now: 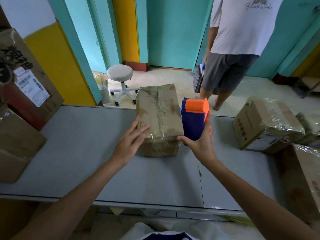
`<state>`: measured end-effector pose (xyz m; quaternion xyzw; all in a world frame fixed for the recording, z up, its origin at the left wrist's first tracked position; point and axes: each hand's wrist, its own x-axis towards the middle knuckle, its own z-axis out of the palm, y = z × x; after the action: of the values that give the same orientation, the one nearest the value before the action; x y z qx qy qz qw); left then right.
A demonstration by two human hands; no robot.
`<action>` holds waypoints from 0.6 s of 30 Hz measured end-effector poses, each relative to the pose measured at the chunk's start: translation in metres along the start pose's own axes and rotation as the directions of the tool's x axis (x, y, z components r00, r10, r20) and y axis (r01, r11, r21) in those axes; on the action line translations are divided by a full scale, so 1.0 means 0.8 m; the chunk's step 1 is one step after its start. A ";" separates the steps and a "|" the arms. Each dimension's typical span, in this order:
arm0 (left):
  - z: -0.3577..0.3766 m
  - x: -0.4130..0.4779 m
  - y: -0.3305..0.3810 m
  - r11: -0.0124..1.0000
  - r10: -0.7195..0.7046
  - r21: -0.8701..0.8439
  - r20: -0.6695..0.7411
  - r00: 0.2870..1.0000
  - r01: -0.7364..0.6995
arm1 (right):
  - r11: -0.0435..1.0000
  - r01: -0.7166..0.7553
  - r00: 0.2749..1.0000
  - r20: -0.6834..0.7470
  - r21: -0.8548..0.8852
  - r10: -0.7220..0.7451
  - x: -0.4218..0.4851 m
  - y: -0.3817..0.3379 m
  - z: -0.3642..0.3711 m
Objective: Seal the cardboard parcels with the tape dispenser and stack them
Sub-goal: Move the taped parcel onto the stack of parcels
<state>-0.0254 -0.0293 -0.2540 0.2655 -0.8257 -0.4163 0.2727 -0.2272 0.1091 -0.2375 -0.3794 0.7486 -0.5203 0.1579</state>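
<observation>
A: Where's the parcel?
B: The parcel (159, 115) is sitting near the middle of the grey worktop (83, 153), with its far end reaching the back edge. Clear tape is running along the top seam and wrapping over the near edge.
A: Left hand?
B: The left hand (131, 141) is lying flat on the parcel's near-left top corner. The fingers are straight and holding nothing.
A: Right hand?
B: The right hand (201, 146) is gripping the tape dispenser (194, 118), which has an orange top and a blue body. The fingers are wrapping round it from the right, and the thumb is touching the parcel's near-right corner.
A: Is the dispenser on the cardboard?
B: It's standing upright just beside the parcel's right side. I can't tell whether it's touching.
A: Any other boxes?
B: A taped box (265, 125) with printed characters is sitting at the right end of the worktop. A second taped box (310, 129) is right behind it, partly cut off. A larger box (304, 179) is poking in at the lower right.
A: And on the left?
B: A labelled box (29, 75) is sitting at the left end, with a plain box (15, 141) in front of it.
A: What's behind the worktop?
B: A person (242, 32) in a white T-shirt and grey shorts is standing on the tiled floor. A white stool (120, 74) is standing by the teal wall.
</observation>
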 end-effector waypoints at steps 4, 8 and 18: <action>-0.023 0.006 -0.011 0.993 0.071 0.082 0.107 0.992 -0.080 | 1.000 -0.008 1.000 0.015 -0.021 0.008 0.007 0.002 -0.002; 0.002 -0.002 -0.007 0.925 0.235 0.332 -0.126 0.964 -0.183 | 0.997 0.022 1.000 -0.008 -0.072 -0.022 0.005 -0.002 0.006; 0.046 0.055 0.097 0.651 -0.317 0.680 -0.160 0.935 0.337 | 0.975 -0.212 0.959 0.203 0.060 0.196 0.009 -0.003 -0.035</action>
<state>-0.0979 0.0013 -0.1978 0.4983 -0.8556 -0.1123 0.0836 -0.2486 0.1219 -0.2223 -0.3426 0.7429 -0.4913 0.2988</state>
